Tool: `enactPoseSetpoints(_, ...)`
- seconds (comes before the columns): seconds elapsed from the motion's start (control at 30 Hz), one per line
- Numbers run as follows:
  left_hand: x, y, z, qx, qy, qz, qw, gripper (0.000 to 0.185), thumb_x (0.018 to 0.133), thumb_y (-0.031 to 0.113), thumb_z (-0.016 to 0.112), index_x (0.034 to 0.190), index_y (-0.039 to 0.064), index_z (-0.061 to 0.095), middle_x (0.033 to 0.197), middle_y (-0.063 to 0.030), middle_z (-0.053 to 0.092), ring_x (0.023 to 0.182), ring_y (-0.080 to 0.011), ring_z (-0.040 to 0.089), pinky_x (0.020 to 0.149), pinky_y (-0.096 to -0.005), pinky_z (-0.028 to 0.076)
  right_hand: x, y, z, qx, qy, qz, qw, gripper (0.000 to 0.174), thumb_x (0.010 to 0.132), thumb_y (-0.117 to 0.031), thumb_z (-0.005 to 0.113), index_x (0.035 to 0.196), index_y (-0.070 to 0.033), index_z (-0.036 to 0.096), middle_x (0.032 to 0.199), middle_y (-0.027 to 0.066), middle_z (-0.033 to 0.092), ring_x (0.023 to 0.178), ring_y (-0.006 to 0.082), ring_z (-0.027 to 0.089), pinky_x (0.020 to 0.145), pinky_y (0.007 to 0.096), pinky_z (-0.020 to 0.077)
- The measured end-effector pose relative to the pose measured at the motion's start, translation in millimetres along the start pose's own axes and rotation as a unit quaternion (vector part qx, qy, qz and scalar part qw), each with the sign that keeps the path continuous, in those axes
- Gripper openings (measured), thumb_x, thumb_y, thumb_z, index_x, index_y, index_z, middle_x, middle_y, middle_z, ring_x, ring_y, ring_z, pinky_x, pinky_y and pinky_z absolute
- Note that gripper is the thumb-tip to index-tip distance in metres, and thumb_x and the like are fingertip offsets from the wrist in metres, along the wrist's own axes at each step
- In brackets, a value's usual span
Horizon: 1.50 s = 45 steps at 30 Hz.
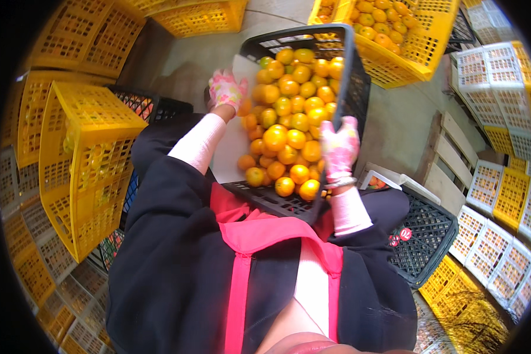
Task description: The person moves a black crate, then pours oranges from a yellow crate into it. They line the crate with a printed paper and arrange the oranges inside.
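A black plastic crate [356, 79] full of oranges [287, 117] sits before me, between my knees. My right hand [341, 148], in a pink patterned glove, grips the crate's right rim, thumb on the inner side. On the left, my left hand [228, 90] wears a matching glove and is slightly blurred. Its fingers are spread beside a white sheet [232, 150] along the crate's left side. A blurred orange lies close to that wrist; whether the hand touches it or the sheet, I cannot tell.
A yellow crate of oranges [407, 57] stands beyond on the right. Another yellow crate [101, 106] stands close on my left. An upturned black crate [425, 239] and a wooden pallet [451, 155] are at right. Stacked white and yellow crates [491, 84] line the sides.
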<state>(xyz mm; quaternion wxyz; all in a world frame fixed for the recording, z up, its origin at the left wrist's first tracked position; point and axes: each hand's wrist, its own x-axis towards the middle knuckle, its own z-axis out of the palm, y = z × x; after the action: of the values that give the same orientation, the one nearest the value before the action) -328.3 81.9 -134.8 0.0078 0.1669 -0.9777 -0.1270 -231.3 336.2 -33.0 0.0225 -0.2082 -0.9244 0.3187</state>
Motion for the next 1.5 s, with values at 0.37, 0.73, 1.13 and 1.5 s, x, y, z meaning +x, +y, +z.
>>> enactPoseSetpoints(0.37, -64, 134, -88, -0.163, 0.032, 0.377, 0.911, 0.056, 0.083, 0.037, 0.067, 0.131, 0.012, 0.054, 0.141, -0.0179, 0.044, 0.131, -0.0399, 0.039, 0.108, -0.0472, 0.034, -30, -34, 15, 0.057, -0.042, -0.040, 0.997, 0.054, 0.078, -0.042, 0.071, 0.111, -0.003, 0.055, 0.103, 0.0208, 0.062, 0.092, 0.0394, 0.063, 0.078, 0.0466, 0.0504)
enactPoseSetpoints(0.73, -86, 129, -85, 0.000, -0.012, 0.535, 0.845, 0.035, 0.081, 0.029, 0.070, 0.111, 0.012, 0.067, 0.124, -0.0086, 0.061, 0.132, -0.0351, 0.042, 0.107, -0.0476, 0.034, -89, 104, -78, 0.139, 0.113, -0.233, 0.956, 0.023, 0.080, -0.018, 0.066, 0.102, -0.011, 0.067, 0.096, 0.0116, 0.064, 0.096, 0.0323, 0.061, 0.089, 0.0414, 0.0489)
enactPoseSetpoints(1.13, -95, 122, -76, -0.013, -0.016, 0.556, 0.831, 0.026, 0.083, 0.022, 0.069, 0.106, 0.011, 0.068, 0.116, -0.0066, 0.065, 0.129, -0.0343, 0.045, 0.109, -0.0445, 0.033, -257, 374, -139, -0.208, -0.060, 0.099, 0.971, 0.103, 0.063, -0.027, 0.084, 0.149, -0.019, 0.029, 0.149, 0.0153, 0.030, 0.125, 0.0372, 0.045, 0.103, 0.0442, 0.0424)
enactPoseSetpoints(1.5, -94, 124, -77, -0.008, 0.002, 0.557, 0.830, 0.021, 0.083, 0.020, 0.069, 0.103, 0.011, 0.068, 0.112, -0.0071, 0.065, 0.124, -0.0358, 0.048, 0.108, -0.0447, 0.036, -242, 360, -106, -0.297, -0.048, -0.029, 0.953, 0.073, 0.070, -0.028, 0.073, 0.139, -0.020, 0.048, 0.152, 0.0153, 0.030, 0.136, 0.0390, 0.033, 0.107, 0.0465, 0.0357)
